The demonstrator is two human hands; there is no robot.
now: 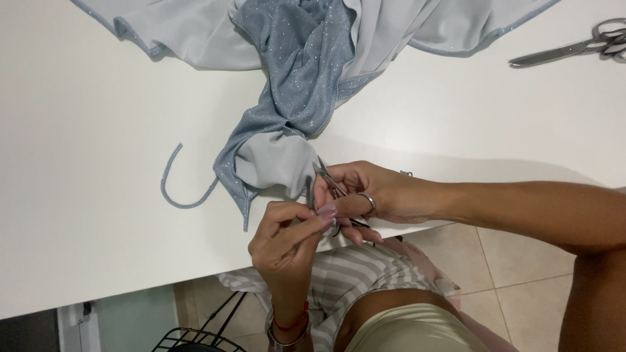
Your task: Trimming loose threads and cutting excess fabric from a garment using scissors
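Observation:
A pale blue-grey garment [297, 58] with a glittery outer side and plain lining lies on the white table [85, 215]. My right hand [372, 195], with a ring on one finger, grips small thread snips [331, 186] at the table's front edge. My left hand [287, 234] pinches the fabric edge beside the snips' tip, fingers closed on the cloth. A thin glittery strap [171, 189] curls out to the left of the garment's corner.
Large metal scissors [574, 47] lie at the table's far right. Below the table edge are my striped clothing [352, 274], a tiled floor [515, 261] and a black wire basket [195, 339].

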